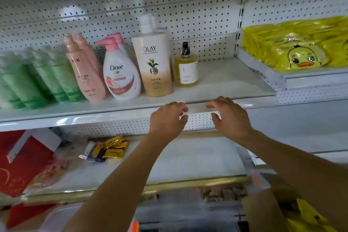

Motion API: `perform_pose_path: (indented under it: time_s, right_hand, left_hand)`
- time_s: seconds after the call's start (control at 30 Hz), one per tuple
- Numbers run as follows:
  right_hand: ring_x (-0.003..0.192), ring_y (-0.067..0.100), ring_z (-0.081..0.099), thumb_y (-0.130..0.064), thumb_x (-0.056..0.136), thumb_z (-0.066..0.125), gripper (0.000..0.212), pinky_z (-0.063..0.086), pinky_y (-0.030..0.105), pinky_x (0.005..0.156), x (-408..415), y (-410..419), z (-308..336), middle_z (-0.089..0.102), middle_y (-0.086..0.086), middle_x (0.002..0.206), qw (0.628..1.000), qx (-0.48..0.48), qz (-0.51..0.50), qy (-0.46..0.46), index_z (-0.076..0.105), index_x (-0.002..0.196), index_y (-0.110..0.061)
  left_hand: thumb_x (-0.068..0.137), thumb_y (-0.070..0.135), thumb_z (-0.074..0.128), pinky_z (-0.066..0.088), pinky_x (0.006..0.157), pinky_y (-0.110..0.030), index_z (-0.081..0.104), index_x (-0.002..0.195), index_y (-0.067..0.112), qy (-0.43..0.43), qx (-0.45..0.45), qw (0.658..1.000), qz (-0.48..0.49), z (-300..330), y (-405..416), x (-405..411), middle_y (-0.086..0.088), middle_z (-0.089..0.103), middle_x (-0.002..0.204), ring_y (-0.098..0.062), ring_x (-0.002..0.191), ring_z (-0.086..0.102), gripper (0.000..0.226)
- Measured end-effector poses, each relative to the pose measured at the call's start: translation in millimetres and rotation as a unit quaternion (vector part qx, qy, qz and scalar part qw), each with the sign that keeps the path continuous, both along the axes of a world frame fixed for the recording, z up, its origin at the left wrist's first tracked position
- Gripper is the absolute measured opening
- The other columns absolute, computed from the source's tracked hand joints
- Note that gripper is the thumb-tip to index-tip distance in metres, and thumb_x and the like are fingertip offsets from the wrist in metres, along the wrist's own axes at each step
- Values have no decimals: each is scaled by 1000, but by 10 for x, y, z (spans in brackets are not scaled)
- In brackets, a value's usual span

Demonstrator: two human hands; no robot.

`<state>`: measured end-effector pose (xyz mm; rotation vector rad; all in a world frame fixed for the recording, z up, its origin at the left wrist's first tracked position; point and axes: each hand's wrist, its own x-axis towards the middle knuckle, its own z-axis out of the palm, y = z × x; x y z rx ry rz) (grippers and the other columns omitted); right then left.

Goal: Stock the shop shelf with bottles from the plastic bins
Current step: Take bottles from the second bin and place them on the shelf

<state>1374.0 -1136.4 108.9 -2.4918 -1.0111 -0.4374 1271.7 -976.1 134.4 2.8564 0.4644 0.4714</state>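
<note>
The clear plastic bins (188, 211) at the bottom edge are blurred and partly hidden by both forearms, their contents unreadable. Green tubes (37, 79) at far left are smeared. On the white metal shelf (226, 81) stand pink bottles (85, 69), a Dove pump bottle (120, 73), a tall Olay bottle (154, 62) and an amber soap bottle (186, 68). The left hand (167, 120) and right hand (229, 117) hover at the shelf's front lip, fingers loosely curled, holding nothing.

White perforated metal shelf backing (197, 17), black-dotted. Green plastic tubes (37, 79); pink slim bottles (84, 73); white Dove pump bottle (120, 77) (pink cap); cream-to-tan Olay bottle (154, 66); amber round bottle (186, 70), black pump. Yellow duck-print packets (301, 52).
</note>
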Motion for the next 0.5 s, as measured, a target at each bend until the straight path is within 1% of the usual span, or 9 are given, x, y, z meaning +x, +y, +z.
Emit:
perform_pose_path:
  time_s: [0.1, 0.17, 0.23, 0.33, 0.4, 0.43, 0.47, 0.5]
  right_hand:
    - [111, 17, 55, -19, 92, 54, 31, 45, 31, 84, -249, -90, -228, 56, -6, 121, 999, -24, -9, 32, 59, 122, -25]
    - [111, 16, 56, -20, 93, 53, 30, 46, 33, 87, -388, -115, -437, 56, -7, 121, 997, -50, -13, 63, 58, 122, -26]
    - [113, 14, 55, -22, 95, 52, 30, 48, 34, 90, -528, -145, -675, 55, -7, 124, 990, -77, -21, 116, 56, 124, -27]
    - [109, 12, 56, -23, 96, 53, 29, 48, 32, 88, -718, -241, -1100, 55, -6, 124, 972, -92, -21, 214, 55, 124, -26]
    - [103, 12, 56, -21, 95, 54, 23, 43, 30, 82, -804, -309, -1463, 56, -7, 117, 961, -114, -21, 253, 57, 117, -25]
    - [97, 13, 56, -19, 93, 53, 17, 42, 31, 79, -837, -340, -1668, 56, -6, 108, 955, -126, -21, 267, 58, 108, -25]
    - [91, 15, 56, -16, 91, 52, 13, 43, 33, 78, -867, -371, -1884, 55, -4, 99, 949, -129, -22, 287, 58, 98, -25]
    - [87, 16, 55, -14, 88, 53, 13, 45, 37, 78, -899, -405, -2104, 54, -2, 95, 939, -123, -29, 320, 58, 94, -24]
  left_hand:
    - [94, 36, 51, 44, 81, -30, 60, 114, 34, 43, -17, 999, -7, -295, 43, -208, 15, 64, 112, -14, 102, 59, 22]
    - [95, 37, 51, 47, 84, -31, 60, 115, 33, 80, -40, 996, -15, -519, 56, -337, 14, 64, 113, -14, 103, 60, 23]
    - [95, 38, 52, 49, 86, -31, 60, 116, 34, 110, -58, 992, -20, -792, 52, -449, 15, 65, 111, -13, 103, 60, 23]
    - [94, 38, 52, 45, 87, -30, 59, 116, 36, 161, -97, 982, -26, -1264, -16, -592, 16, 65, 111, -14, 103, 61, 24]
    - [93, 37, 52, 45, 88, -29, 60, 116, 36, 198, -131, 971, -29, -1609, -83, -660, 13, 66, 114, -16, 104, 61, 25]
    - [92, 35, 52, 45, 88, -29, 61, 116, 36, 219, -145, 964, -31, -1793, -123, -690, 10, 66, 115, -19, 106, 62, 25]
    - [91, 34, 52, 47, 89, -30, 61, 115, 35, 240, -159, 957, -33, -2005, -161, -713, 7, 66, 116, -21, 107, 62, 26]
    - [90, 33, 52, 49, 90, -31, 63, 113, 33, 259, -177, 949, -35, -2219, -204, -730, 5, 67, 115, -23, 108, 62, 26]
